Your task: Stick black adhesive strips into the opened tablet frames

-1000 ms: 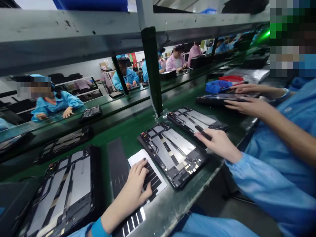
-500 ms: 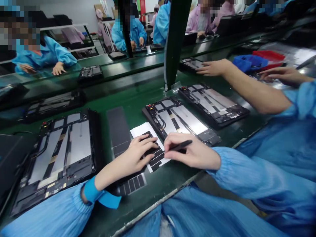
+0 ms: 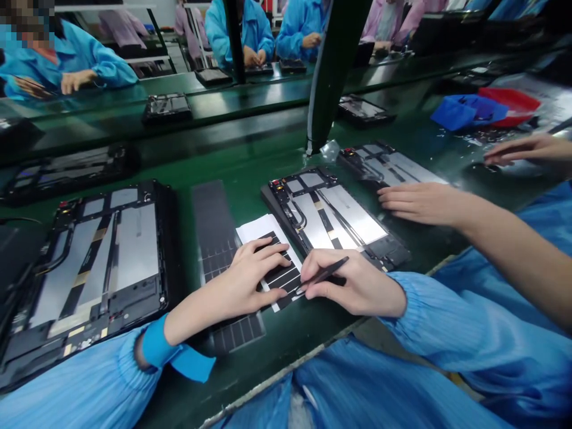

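My left hand (image 3: 254,277) lies flat with fingers spread on a white sheet (image 3: 254,227) that carries several black adhesive strips (image 3: 282,277). In my right hand (image 3: 357,283) is a pair of dark tweezers (image 3: 329,270), pinched between thumb and fingers. Its tips are at the lower right corner of the strips; whether they grip a strip is too small to tell. Just beyond my right hand rests an opened tablet-like device (image 3: 353,217), its silver and black insides facing up. Beside my left forearm is a clear sheet with dark rectangles (image 3: 212,214).
Another opened device (image 3: 138,244) sits at left. To the right, a co-worker's hand (image 3: 420,204) touches a further device (image 3: 397,164). A green post (image 3: 324,83) rises behind the bench. Blue (image 3: 465,112) and red bins (image 3: 513,104) stand at far right.
My right hand and the tweezer tips have shifted slightly down the strips. The co-worker's hand has come back from the far device to the nearer one. My left hand stays on the sheet.
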{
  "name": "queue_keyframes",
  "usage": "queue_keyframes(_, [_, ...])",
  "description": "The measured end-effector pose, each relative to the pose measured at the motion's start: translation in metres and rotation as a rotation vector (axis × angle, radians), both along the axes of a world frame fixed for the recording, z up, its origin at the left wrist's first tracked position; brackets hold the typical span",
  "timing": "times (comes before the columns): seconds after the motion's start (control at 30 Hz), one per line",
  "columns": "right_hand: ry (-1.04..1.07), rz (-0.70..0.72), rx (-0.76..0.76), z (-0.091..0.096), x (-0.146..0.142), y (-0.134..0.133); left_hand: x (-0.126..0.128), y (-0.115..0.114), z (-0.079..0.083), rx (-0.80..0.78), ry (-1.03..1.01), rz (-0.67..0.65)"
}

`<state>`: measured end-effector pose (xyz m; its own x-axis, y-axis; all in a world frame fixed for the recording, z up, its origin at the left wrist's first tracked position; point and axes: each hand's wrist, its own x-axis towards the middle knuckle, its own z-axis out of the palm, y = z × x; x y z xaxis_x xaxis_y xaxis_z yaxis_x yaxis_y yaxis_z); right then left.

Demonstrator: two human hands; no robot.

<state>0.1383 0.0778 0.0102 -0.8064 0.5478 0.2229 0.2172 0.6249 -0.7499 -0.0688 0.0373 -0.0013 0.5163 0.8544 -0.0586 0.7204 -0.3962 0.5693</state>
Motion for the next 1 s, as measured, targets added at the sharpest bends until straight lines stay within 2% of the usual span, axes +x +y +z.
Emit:
queue_keyframes(0.13, [-0.009, -0.026, 0.038, 0.005, -0.003, -0.005, -0.001, -0.001, -0.002, 0.026, -0.011, 0.009])
queue_keyframes(0.23, [0.003, -0.039, -0.039, 0.015, 0.0, -0.001, -0.003, -0.002, 0.0, 0.023, 0.005, 0.019])
queue_keyframes(0.3, [0.074, -0.153, -0.099, 0.02, 0.002, 0.009, -0.001, -0.002, 0.0, 0.034, 0.021, 0.009])
queue_keyframes(0.37, [0.196, -0.324, -0.131, 0.02, 0.0, 0.025, 0.003, 0.001, -0.002, 0.1, -0.001, 0.034])
queue_keyframes(0.47, [0.322, -0.456, -0.136, 0.01, -0.009, 0.047, 0.013, 0.009, -0.008, 0.261, -0.133, 0.173])
queue_keyframes(0.53, [0.336, -0.464, -0.114, 0.001, -0.016, 0.055, 0.019, 0.015, -0.012, 0.328, -0.225, 0.24])
queue_keyframes(0.67, [0.308, -0.455, -0.095, -0.009, -0.021, 0.055, 0.024, 0.02, -0.015, 0.291, -0.305, 0.198])
queue_keyframes(1.0, [0.237, -0.415, -0.058, -0.007, -0.021, 0.056, 0.022, 0.018, -0.012, 0.211, -0.293, 0.169])
